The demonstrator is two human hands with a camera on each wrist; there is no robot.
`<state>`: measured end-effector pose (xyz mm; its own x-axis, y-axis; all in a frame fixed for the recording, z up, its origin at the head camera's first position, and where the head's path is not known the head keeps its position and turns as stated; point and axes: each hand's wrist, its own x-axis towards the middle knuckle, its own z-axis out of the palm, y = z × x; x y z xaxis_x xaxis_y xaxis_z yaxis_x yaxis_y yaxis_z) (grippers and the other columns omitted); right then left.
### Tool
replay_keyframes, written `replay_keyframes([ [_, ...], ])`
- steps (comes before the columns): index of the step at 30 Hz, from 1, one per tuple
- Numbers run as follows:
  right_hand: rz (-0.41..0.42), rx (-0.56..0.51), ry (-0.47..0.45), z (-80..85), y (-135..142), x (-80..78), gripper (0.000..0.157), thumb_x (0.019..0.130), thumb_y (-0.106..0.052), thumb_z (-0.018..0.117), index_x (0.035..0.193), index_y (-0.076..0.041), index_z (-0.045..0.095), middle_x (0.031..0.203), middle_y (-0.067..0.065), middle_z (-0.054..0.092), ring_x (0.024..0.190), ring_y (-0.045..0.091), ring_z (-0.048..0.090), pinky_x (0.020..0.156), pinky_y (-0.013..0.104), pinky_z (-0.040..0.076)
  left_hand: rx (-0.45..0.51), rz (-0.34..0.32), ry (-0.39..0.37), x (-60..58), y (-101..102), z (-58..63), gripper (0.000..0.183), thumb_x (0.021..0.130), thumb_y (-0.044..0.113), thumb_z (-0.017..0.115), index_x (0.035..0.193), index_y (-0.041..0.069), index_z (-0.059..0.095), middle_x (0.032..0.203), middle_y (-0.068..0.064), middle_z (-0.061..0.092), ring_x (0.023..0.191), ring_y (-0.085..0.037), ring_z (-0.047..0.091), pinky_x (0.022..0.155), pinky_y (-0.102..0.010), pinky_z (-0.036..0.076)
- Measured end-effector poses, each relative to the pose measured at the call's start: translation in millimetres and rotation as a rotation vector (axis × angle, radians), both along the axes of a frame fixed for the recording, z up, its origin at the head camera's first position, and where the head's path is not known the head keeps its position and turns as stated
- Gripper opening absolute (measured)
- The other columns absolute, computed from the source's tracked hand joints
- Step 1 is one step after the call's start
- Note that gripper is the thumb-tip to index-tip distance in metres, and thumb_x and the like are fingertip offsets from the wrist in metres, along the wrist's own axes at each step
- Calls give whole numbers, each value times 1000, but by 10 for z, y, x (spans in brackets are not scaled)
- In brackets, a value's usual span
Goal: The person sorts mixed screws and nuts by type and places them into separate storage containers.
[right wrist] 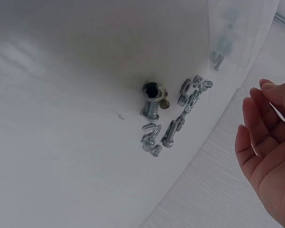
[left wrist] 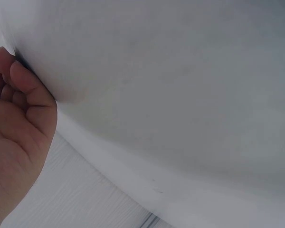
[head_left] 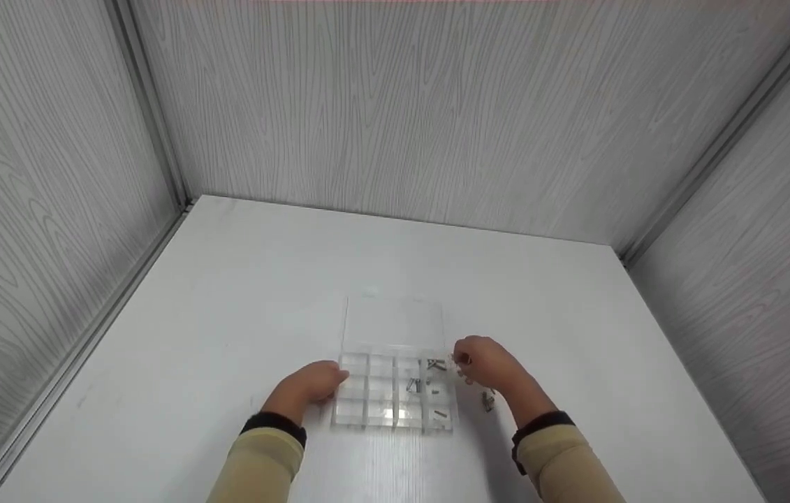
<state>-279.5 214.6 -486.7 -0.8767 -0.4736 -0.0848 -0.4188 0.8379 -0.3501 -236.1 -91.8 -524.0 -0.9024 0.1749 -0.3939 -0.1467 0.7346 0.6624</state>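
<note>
A clear plastic compartment box (head_left: 381,427) lies on the table with its transparent lid (head_left: 393,321) folded back. My left hand (head_left: 312,382) holds the box's left side, the thumb at its rim; the left wrist view shows this hand (left wrist: 21,128) with curled fingers. Small screws (head_left: 436,365) lie in compartments of the right columns. At the box's upper right is my right hand (head_left: 489,362). In the right wrist view that hand (right wrist: 273,147) has bent fingers, thumb and index close together; whether something small is between them cannot be seen. Loose bolts (right wrist: 168,133) and washers (right wrist: 185,87) lie beside it.
A white tabletop (head_left: 283,258) extends around the box. Grey wood-grain panels (head_left: 395,105) enclose it at the back, left and right. A small heap of metal hardware (head_left: 488,401) lies right of the box, near the right wrist.
</note>
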Motion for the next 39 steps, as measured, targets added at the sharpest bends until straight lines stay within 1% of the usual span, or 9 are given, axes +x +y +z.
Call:
replay_keyframes([
  [3,-78,23,-10,-33,50,-27,5,84,-4,62,81,-8,63,75,-3,54,69,12,51,61,29,45,11,-6,1,8,-1,1,30,97,28,38,79,8,51,62,-3,41,68,-20,48,76,-38,41],
  [6,-130,50,-5,-90,102,-51,6,84,-6,63,80,-10,64,74,-2,54,69,14,50,62,31,44,35,-5,-13,14,-2,2,29,97,28,39,77,9,48,60,-2,41,62,-17,44,70,-34,40],
  [12,-175,119,-30,-228,167,-78,12,80,0,62,86,-9,67,82,1,59,77,16,55,70,34,48,60,2,-13,17,0,-13,30,97,28,40,71,12,41,57,0,40,52,-14,37,57,-27,36],
  [23,-217,191,-76,-358,167,-112,8,82,-6,64,80,-13,61,78,-1,56,72,15,52,68,32,47,13,-7,26,26,14,14,31,97,27,39,72,10,45,62,-3,42,61,-19,43,66,-33,39],
  [26,-214,198,-87,-369,169,-111,10,82,-7,66,77,-14,58,76,-1,54,71,15,50,65,32,46,1,-15,37,20,11,8,28,96,26,40,83,5,53,76,-8,51,77,-23,50,76,-38,41],
  [28,-213,201,-96,-370,170,-108,11,82,-9,66,77,-13,57,75,-1,53,70,16,50,64,31,45,1,-10,35,14,12,1,31,96,26,40,99,0,57,91,-12,55,90,-27,51,84,-41,40],
  [32,-218,204,-106,-352,169,-99,11,83,-8,65,78,-12,56,75,0,52,69,16,49,62,32,44,3,-5,30,12,12,-5,41,96,26,40,123,-4,51,110,-16,54,105,-30,48,93,-44,36],
  [36,-225,185,-110,-299,150,-92,11,82,-5,64,79,-11,56,74,0,52,68,16,49,61,31,44,-13,-21,23,21,17,32,34,97,27,38,99,-2,58,86,-13,56,82,-26,52,85,-42,41],
  [39,-208,159,-100,-240,119,-87,12,80,-1,64,80,-11,56,73,0,53,68,17,50,60,31,44,-18,-28,15,32,22,55,32,97,27,38,77,5,51,65,-6,47,65,-22,47,76,-39,41],
])
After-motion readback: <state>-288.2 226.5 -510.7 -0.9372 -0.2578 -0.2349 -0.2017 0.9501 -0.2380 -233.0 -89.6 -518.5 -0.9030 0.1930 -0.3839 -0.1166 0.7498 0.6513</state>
